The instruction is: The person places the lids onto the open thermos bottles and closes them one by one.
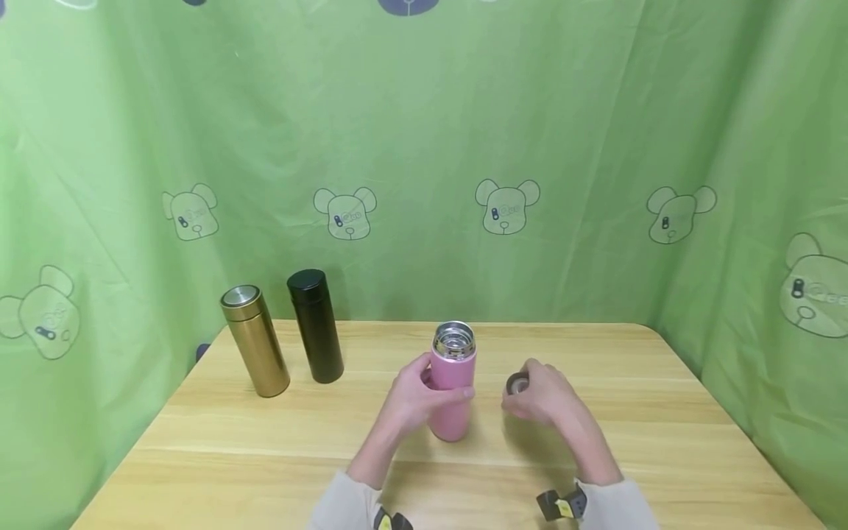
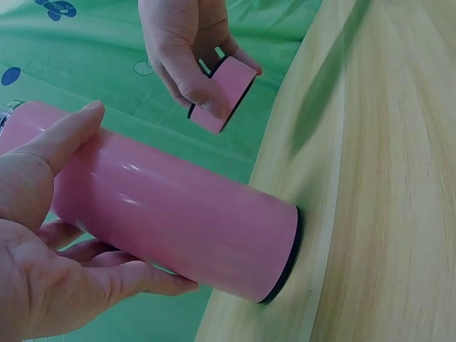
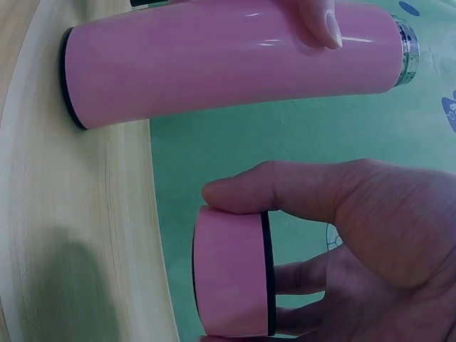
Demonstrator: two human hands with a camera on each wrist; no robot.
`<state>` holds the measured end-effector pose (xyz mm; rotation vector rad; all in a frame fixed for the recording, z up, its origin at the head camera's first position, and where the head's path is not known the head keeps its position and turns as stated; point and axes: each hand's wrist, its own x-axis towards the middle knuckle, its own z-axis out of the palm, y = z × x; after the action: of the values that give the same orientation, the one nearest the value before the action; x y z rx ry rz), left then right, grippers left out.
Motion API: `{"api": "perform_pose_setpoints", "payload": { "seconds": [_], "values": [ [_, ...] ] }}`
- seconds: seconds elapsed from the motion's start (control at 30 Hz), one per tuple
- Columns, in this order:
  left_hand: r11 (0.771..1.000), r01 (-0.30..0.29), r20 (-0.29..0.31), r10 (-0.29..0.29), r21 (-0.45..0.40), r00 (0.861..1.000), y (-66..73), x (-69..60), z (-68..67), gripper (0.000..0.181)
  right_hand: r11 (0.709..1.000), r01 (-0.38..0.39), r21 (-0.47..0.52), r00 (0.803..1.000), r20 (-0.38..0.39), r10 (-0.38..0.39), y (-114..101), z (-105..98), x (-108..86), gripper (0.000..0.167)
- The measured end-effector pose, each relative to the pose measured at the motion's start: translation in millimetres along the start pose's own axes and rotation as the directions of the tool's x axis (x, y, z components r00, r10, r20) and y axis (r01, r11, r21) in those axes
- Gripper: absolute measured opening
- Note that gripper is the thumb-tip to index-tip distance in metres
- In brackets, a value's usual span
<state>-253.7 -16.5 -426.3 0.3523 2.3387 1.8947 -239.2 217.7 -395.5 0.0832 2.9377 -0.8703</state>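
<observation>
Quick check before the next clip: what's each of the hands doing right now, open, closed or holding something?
Left hand: holding the pink bottle around its body.
Right hand: holding the pink lid, apart from the bottle.

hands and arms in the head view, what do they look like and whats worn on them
The left hand and right hand are ungloved. Both arms wear pale, off-white sleeves. At each sleeve's cuff sits a dark wrist-worn piece with a yellow patch.
</observation>
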Motion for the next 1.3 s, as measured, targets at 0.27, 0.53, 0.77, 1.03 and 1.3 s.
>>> {"api": "perform_pose_setpoints", "payload": {
  "seconds": [0.27,0.53,0.77,1.03,1.3],
  "values": [
    [1.0,-0.015,0.042,0.016,-0.022,0.999,1.2,-0.9,-0.4,0.076,1.0,0.0,0.019,1.0,-0.012,0.0,-1.7,-5.3,-1.0,0.07],
    [1.0,-0.008,0.113,0.008,0.003,0.994,1.2,0.7,-6.3,0.077,0.999,0.002,0.035,1.0,-0.012,-0.002,-1.5,-7.2,-0.7,0.07],
    [1.0,-0.001,0.151,-0.001,0.015,0.989,0.4,2.0,-12.7,0.084,0.999,0.015,0.042,1.0,-0.026,-0.014,-0.3,-9.4,-0.5,0.069],
    [1.0,0.003,0.155,-0.006,0.019,0.988,-2.8,2.5,-13.8,0.085,0.999,0.018,0.04,0.999,-0.052,-0.015,-0.9,-12.9,-2.2,0.068],
    [1.0,0.001,0.155,-0.003,0.01,0.988,-6.7,3.2,-12.7,0.083,0.997,0.05,0.065,0.983,-0.179,-0.038,-2.9,-15.2,-5.7,0.066]
  ]
}}
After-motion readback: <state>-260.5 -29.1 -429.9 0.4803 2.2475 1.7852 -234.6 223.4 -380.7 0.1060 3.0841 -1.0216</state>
